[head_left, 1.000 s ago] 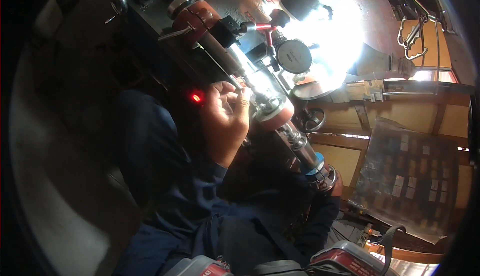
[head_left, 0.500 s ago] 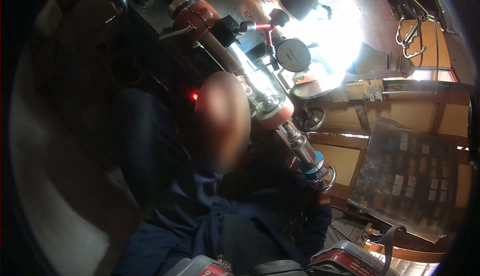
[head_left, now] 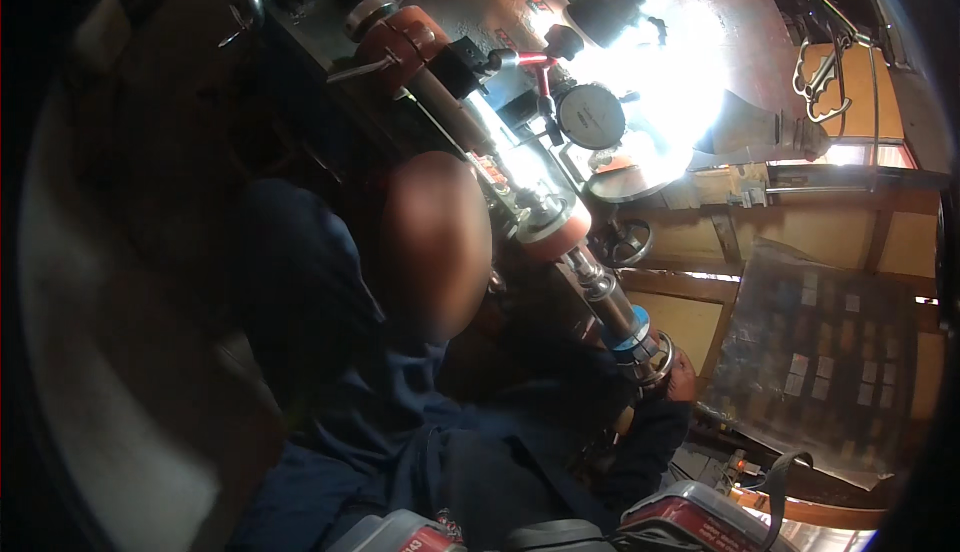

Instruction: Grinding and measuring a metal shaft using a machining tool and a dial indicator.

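My right hand (head_left: 682, 375) is at the metal handwheel (head_left: 660, 360) on the lower end of the machine, fingers bent over its rim. Beside the wheel is a blue collar (head_left: 632, 327) on a steel barrel. My left hand (head_left: 437, 242) is a smeared oval beside the long machine shaft (head_left: 440, 102); its fingers cannot be made out, nor whether it holds anything. Farther up the barrel sits an orange-red ring (head_left: 560, 232). A round dial gauge (head_left: 590, 117) hangs over the shaft on a red jointed arm (head_left: 541, 72).
A very bright lamp glare (head_left: 680, 82) washes out the area behind the gauge. A rod handle (head_left: 362, 70) juts from the upper orange-red block (head_left: 405, 42). At right hangs a clear plastic sheet (head_left: 810, 362). Red and grey cases (head_left: 700, 517) stand at the lower edge.
My right hand has moved up and to the right around the handwheel and shows more. My left hand has shifted slightly left. The view has moved a little.
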Motion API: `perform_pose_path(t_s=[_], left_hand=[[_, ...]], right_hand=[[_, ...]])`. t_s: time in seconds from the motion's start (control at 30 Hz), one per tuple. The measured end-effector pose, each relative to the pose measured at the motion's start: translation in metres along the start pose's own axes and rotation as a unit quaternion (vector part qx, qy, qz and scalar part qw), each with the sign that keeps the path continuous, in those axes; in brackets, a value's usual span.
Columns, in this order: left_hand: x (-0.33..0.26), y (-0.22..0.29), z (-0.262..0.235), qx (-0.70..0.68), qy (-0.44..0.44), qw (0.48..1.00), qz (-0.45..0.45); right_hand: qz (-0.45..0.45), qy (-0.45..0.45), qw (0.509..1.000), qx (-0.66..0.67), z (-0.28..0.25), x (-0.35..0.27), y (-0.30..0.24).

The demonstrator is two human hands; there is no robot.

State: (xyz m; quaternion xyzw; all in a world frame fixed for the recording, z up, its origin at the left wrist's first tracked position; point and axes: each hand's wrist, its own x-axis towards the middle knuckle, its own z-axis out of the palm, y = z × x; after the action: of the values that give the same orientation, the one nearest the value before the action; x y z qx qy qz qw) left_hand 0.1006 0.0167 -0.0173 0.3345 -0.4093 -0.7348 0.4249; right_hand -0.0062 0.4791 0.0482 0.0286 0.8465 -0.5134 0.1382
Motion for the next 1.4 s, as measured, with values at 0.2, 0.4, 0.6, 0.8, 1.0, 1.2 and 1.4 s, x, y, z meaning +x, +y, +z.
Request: perform_pose_path(t_s=[0.2,0.4,0.6,0.8,1.0,1.2,1.4], left_hand=[[0.086,0.081,-0.030,-0.014,0.150,0.976,0.154],[0.229,0.050,-0.058,-0.176,-0.171,0.967,-0.070],[0.242,-0.008,-0.021,-0.423,-0.401,0.812,0.032],[0.250,0.004,-0.039,-0.332,-0.401,0.853,-0.045],[0.245,0.025,-0.035,-0.245,-0.340,0.896,-0.144],[0.225,0.040,-0.034,-0.078,-0.334,0.925,-0.161],[0.229,0.054,-0.029,-0.057,-0.375,0.912,-0.157]], right_hand=[[0.038,-0.023,0.999,0.005,-0.041,0.057,0.068],[0.002,0.165,0.975,-0.151,-0.090,0.038,0.118],[0.073,0.144,0.984,0.070,-0.134,-0.052,0.175],[0.107,0.203,0.969,0.096,-0.138,-0.125,0.216],[0.107,0.276,0.946,0.133,-0.134,-0.184,0.263],[0.117,0.343,0.921,0.145,-0.148,-0.234,0.303],[0.156,0.371,0.908,0.114,-0.173,-0.266,0.305]])
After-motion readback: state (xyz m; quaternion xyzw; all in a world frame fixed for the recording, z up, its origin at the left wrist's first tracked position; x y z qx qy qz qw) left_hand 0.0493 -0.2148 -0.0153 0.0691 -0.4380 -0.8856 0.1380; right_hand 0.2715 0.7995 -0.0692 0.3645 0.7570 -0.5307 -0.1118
